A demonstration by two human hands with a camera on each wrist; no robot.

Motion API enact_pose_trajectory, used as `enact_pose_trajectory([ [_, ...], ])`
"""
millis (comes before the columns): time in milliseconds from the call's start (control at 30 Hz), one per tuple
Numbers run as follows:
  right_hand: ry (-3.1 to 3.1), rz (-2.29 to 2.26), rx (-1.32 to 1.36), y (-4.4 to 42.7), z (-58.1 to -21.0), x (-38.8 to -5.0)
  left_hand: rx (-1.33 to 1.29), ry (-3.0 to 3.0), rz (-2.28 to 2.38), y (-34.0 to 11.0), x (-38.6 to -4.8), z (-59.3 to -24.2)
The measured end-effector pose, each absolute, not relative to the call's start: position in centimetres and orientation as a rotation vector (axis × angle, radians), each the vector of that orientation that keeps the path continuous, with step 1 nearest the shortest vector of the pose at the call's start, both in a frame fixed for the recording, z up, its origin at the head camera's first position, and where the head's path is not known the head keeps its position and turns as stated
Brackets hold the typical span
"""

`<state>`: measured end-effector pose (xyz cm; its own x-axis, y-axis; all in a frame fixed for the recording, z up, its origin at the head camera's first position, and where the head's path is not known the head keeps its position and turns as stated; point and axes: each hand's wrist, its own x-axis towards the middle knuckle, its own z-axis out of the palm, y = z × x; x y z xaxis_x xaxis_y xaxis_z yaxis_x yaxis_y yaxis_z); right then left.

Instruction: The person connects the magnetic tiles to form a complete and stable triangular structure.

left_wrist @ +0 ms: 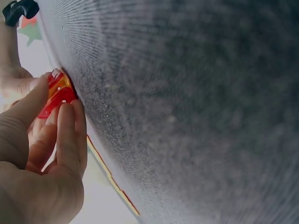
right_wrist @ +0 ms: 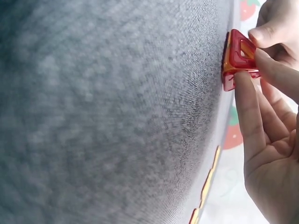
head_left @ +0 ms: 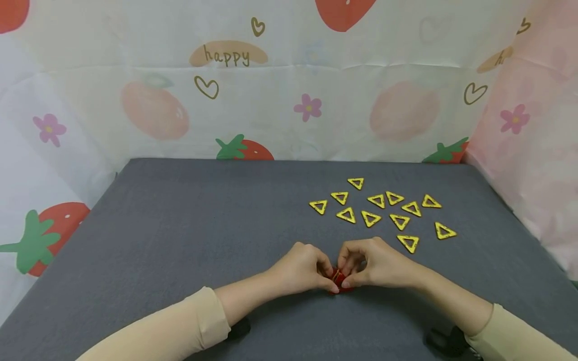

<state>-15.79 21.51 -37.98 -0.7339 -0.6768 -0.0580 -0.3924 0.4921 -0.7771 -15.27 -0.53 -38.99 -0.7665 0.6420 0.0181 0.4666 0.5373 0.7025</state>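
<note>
We see small triangular frames of glossy red and orange plastic [right_wrist: 235,58] at the dark grey cloth-covered tabletop [head_left: 171,225], pinched by the grip of both left hand [head_left: 302,268] and right hand [head_left: 379,263]. They seem partly joined; we cannot tell if fully. Beyond, twelve yellow triangular frames [head_left: 408,237] lie separate, probably not yet used. The white fruit-printed fabric backdrop [head_left: 280,118] reads "happy"; we find no brand.

Pale fabric backdrop [head_left: 280,75] (fruit-and-flower pattern) behind a grey tabletop [head_left: 180,225].
</note>
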Motion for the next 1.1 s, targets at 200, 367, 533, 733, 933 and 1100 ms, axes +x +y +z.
enact_pose_trajectory([
  [200, 2.358, -1.117, -0.886, 21.5, -37.9, -15.8, 1.009, 2.623, 0.938, -0.3, -14.8, -38.6],
  [367, 2.332, -1.138, -0.871, 21.6, -38.0, -16.0, 1.05, 2.642, 0.914, -0.4, -14.7, -38.6],
  [533, 2.303, -1.16, -0.856, 21.7, -38.1, -16.0, 1.095, 2.615, 0.978, -0.6, -15.0, -38.9],
  [733, 2.295, -1.172, -0.844, 21.8, -38.3, -16.1, 1.108, 2.583, 1.02, -0.8, -15.5, -39.3],
  [933, 2.308, -1.171, -0.835, 21.7, -38.2, -16.1, 0.951, 2.514, 1.12, -0.7, -15.7, -39.5],
  [1100, 2.335, -1.157, -0.838, 21.7, -38.2, -16.1, 0.864, 2.464, 1.166, -0.8, -15.7, -39.5],
])
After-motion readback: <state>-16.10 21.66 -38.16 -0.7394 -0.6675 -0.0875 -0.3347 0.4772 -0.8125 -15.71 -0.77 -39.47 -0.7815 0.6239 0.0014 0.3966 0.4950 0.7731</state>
